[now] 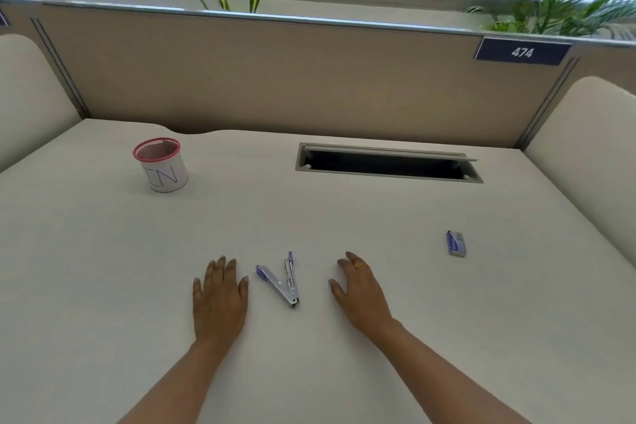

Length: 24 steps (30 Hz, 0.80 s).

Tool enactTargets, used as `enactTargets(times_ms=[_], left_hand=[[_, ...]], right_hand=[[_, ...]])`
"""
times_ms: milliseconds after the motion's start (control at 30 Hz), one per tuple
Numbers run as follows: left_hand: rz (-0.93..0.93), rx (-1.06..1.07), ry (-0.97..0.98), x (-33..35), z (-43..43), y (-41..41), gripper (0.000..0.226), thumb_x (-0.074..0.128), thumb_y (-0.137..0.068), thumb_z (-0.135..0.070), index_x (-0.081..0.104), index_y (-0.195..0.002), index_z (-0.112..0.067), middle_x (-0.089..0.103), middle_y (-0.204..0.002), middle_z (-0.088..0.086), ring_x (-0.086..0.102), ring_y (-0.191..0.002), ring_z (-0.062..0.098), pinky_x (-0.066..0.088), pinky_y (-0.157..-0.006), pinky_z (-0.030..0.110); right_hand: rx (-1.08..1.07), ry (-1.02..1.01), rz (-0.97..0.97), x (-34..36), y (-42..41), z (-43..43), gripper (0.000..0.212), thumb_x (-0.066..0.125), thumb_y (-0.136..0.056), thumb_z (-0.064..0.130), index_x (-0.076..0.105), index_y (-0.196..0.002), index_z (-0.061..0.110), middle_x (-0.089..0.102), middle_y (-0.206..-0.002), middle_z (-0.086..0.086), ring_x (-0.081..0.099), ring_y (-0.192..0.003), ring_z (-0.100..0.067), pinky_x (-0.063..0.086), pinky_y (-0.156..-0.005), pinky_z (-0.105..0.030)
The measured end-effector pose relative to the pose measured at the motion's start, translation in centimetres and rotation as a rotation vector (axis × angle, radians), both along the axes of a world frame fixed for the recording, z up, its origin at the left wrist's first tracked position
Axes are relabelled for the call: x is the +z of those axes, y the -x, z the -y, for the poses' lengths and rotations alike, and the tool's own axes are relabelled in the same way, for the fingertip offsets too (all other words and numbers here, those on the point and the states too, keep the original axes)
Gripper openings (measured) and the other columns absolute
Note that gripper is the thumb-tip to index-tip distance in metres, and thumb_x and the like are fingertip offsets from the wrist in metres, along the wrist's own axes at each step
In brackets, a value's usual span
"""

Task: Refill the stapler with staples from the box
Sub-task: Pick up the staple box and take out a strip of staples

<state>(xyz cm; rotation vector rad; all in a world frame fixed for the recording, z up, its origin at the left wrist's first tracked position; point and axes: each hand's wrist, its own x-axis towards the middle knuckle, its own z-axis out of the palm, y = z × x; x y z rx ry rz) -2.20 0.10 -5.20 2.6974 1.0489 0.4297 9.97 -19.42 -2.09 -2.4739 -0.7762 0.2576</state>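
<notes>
From the head view, the stapler lay on the pale surface, swung open into a V. Its two silver arms met at the hinge nearest the person, and the purple-tipped ends pointed away.

The left hand rested palm down just to the left of the stapler, close to its purple end but apart from it. Its fingers were straight, spread flat on the surface, and held nothing. The right hand lay a little farther off on the stapler's right. Its fingers were loosely bent with the tips on the surface, and they too were empty. A thin gold ring showed on one of them.

The box of staples, small and purple and grey, sat well to the right of the stapler and slightly beyond it, past the right hand. Neither hand touched it.

Far beyond the stapler and to its left stood a mesh pen cup with a pink rim and a white paper wrap. Beyond the stapler to the right, a cable hatch lay open in the surface. Higher up on the beige partition behind it hung a dark plate reading 474.
</notes>
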Motion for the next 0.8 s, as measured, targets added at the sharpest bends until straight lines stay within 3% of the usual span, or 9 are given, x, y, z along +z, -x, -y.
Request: enactTargets(times_ms=[100, 267, 367, 433, 700, 800], left_hand=[[-0.021, 0.011, 0.059, 0.3, 1.4, 0.1, 0.042, 0.049, -0.093, -0.021, 0.049, -0.131, -0.002, 0.045, -0.141, 0.017, 0.037, -0.135, 0.031, 0.024, -0.109, 0.053], [-0.040, -0.042, 0.013, -0.2, 2.5, 0.5, 0.042, 0.043, -0.087, -0.025, 0.063, -0.111, 0.004, 0.062, -0.118, 0.025, 0.059, -0.111, 0.040, 0.043, -0.087, 0.062], [-0.002, -0.028, 0.016, 0.2, 3.2, 0.4, 0.034, 0.061, -0.086, -0.012, 0.060, -0.115, 0.006, 0.059, -0.123, 0.026, 0.055, -0.117, 0.041, 0.039, -0.092, 0.063], [-0.001, -0.029, 0.018, 0.4, 3.3, 0.3, 0.037, 0.062, -0.085, -0.010, 0.058, -0.118, 0.005, 0.056, -0.127, 0.025, 0.051, -0.121, 0.041, 0.035, -0.096, 0.062], [-0.080, -0.058, -0.004, 0.6, 3.5, 0.5, 0.052, 0.033, -0.086, -0.030, 0.061, -0.113, 0.005, 0.061, -0.120, 0.025, 0.058, -0.112, 0.041, 0.042, -0.088, 0.062], [-0.077, -0.055, 0.000, 0.5, 3.4, 0.4, 0.053, 0.032, -0.086, -0.030, 0.060, -0.114, 0.005, 0.061, -0.121, 0.024, 0.057, -0.114, 0.040, 0.041, -0.089, 0.062]], right_hand=[[-0.027, 0.054, 0.008, -0.3, -0.5, 2.6, 0.051, 0.043, -0.096, 0.032, 0.033, -0.140, 0.010, 0.020, -0.155, -0.007, 0.015, -0.145, -0.016, 0.020, -0.115, -0.027], [-0.111, 0.093, -0.003, -0.1, -2.3, 5.2, 0.055, 0.043, -0.095, 0.034, 0.031, -0.141, 0.006, 0.021, -0.155, -0.010, 0.015, -0.145, -0.019, 0.018, -0.117, -0.030], [-0.167, 0.127, 0.013, 0.4, -3.9, 6.2, 0.056, 0.043, -0.095, 0.033, 0.030, -0.141, 0.004, 0.020, -0.155, -0.012, 0.014, -0.145, -0.022, 0.015, -0.118, -0.032], [-0.208, 0.166, 0.036, 0.6, -5.0, 6.9, 0.056, 0.043, -0.095, 0.033, 0.030, -0.140, 0.004, 0.019, -0.155, -0.013, 0.013, -0.145, -0.024, 0.016, -0.119, -0.036], [-0.349, 0.358, 0.085, 1.7, -10.0, 9.4, 0.057, 0.043, -0.094, 0.035, 0.029, -0.142, 0.008, 0.014, -0.157, -0.011, 0.007, -0.146, -0.027, 0.021, -0.116, -0.045], [-0.403, 0.376, 0.012, 2.1, -11.3, 9.7, 0.058, 0.042, -0.095, 0.034, 0.024, -0.144, 0.009, 0.007, -0.158, -0.008, 0.000, -0.146, -0.030, 0.017, -0.115, -0.052]])
